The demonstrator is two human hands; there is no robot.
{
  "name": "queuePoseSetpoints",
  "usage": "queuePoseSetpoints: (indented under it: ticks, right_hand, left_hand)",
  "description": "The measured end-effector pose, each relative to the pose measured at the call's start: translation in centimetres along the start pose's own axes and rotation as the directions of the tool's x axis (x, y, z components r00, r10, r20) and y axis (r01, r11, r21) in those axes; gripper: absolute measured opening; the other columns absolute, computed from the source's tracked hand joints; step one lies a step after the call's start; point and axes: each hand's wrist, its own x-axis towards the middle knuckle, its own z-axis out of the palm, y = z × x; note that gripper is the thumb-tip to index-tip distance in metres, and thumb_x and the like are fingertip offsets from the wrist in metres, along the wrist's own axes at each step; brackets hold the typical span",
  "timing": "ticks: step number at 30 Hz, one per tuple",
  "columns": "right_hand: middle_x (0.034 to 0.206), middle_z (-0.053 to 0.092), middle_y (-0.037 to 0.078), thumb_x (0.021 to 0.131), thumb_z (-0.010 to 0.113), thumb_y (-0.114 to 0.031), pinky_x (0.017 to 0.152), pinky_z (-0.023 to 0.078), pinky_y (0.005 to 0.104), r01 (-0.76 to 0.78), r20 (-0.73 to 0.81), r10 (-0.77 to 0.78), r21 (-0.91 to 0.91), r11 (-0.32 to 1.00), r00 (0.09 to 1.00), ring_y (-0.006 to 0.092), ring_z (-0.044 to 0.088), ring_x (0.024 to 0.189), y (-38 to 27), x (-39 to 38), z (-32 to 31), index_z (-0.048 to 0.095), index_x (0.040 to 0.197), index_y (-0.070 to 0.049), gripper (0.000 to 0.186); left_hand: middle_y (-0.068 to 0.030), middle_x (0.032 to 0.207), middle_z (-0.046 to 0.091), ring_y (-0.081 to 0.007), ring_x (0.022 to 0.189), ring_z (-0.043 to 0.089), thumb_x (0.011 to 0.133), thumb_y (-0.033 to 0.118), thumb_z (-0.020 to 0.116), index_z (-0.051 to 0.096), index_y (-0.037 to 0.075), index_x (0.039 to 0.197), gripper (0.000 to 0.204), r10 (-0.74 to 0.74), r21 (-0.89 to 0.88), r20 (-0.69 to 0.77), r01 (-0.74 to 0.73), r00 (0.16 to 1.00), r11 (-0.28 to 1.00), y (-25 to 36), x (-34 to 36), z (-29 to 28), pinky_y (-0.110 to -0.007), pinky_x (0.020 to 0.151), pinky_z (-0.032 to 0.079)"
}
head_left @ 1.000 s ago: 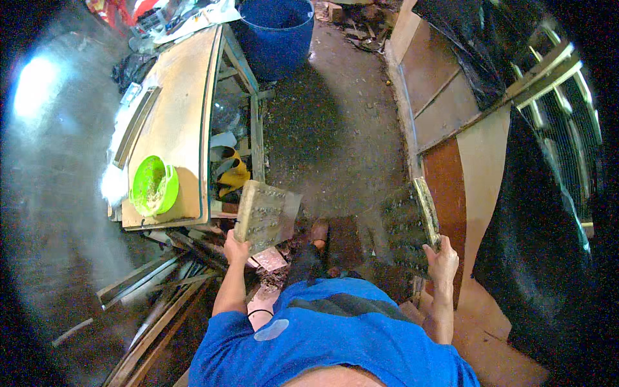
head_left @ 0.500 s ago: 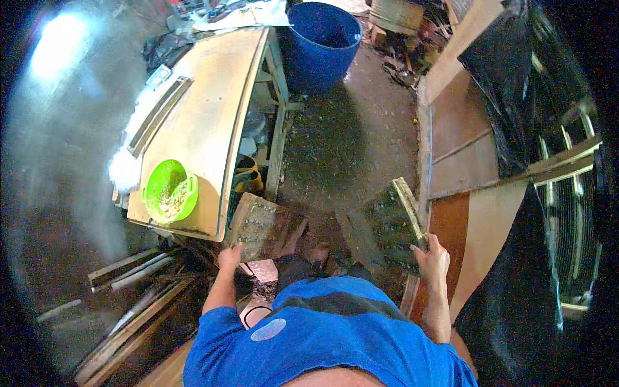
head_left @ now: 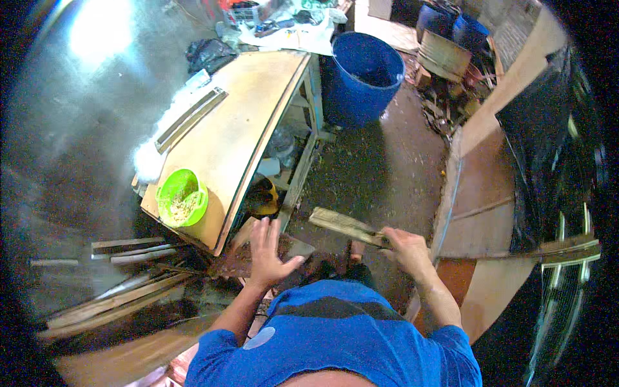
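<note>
My right hand [head_left: 406,248] is wrapped round the end of a flat wooden board [head_left: 342,224], now seen nearly edge-on with its pale edge up, in front of my body. To its left, my left hand [head_left: 267,255] is raised and open, fingers spread and nothing in the grip. Partly hidden behind that hand is a second flat wooden board [head_left: 298,249], low beside the table corner; I cannot tell whether the hand touches it. A bright green two-handled bowl [head_left: 184,198] with pale bits in it stands on the table [head_left: 238,97], left of my left hand.
A large blue tub [head_left: 364,97] stands beyond the table, with scrap wood [head_left: 445,61] past it. Wooden strips [head_left: 116,300] lie low at left. Plywood panels [head_left: 480,226] and black plastic sheeting [head_left: 538,116] line the right side. A dirty floor strip [head_left: 387,174] runs between.
My left hand has let go of its board and opened. The right hand has brought its board inward and turned it edge-on. The view has shifted, so the table and tub appear lower and farther right.
</note>
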Motion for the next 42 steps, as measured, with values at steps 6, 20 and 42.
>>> queuePoseSetpoints:
  ticks: [6, 20, 42]
  right_hand:
    - [0.104, 0.072, 0.009, 0.082, 0.075, -0.029, 0.08, 0.057, 0.0442, 0.353, 0.099, -0.346, -0.057, 0.934, 0.933, 0.0303, 0.071, 0.097, 4.3, 7.1, -1.1, 0.061, 0.12, -0.014, 0.043]
    - [0.109, 0.069, 0.014, 0.089, 0.074, -0.031, 0.089, 0.056, 0.0454, 0.504, -0.099, -0.534, 0.51, 0.697, 0.84, 0.0353, 0.068, 0.098, 12.0, 10.9, 2.5, 0.069, 0.123, -0.012, 0.039]
    - [0.099, 0.074, 0.01, 0.095, 0.071, -0.027, 0.072, 0.059, 0.0429, -0.504, 0.577, -0.064, 0.648, -0.571, 0.814, 0.0279, 0.071, 0.082, 16.6, 32.3, 10.4, 0.068, 0.113, -0.009, 0.026]
  left_hand:
    - [-0.0229, 0.156, 0.042, -0.0386, 0.142, 0.044, 0.069, 0.052, 0.085, 0.04, 0.009, 0.155, 0.105, 0.217, 0.101, 0.359, -0.269, 0.908, 0.958, 12.8, 10.5, 3.8, -0.051, 0.122, 0.027]
    - [-0.0177, 0.098, 0.073, -0.0406, 0.088, 0.071, 0.081, 0.03, 0.077, 0.066, 0.012, 0.107, 0.034, -0.233, 0.038, 0.104, 0.23, 0.967, 0.972, 16.6, 22.3, 1.5, -0.05, 0.074, 0.057]
    - [-0.0081, 0.103, 0.074, -0.019, 0.088, 0.071, 0.084, -0.002, 0.075, 0.069, 0.001, 0.115, 0.032, -0.918, -0.981, 0.093, 0.192, 0.386, -0.018, 0.5, 14.1, -1.0, -0.037, 0.082, 0.059]
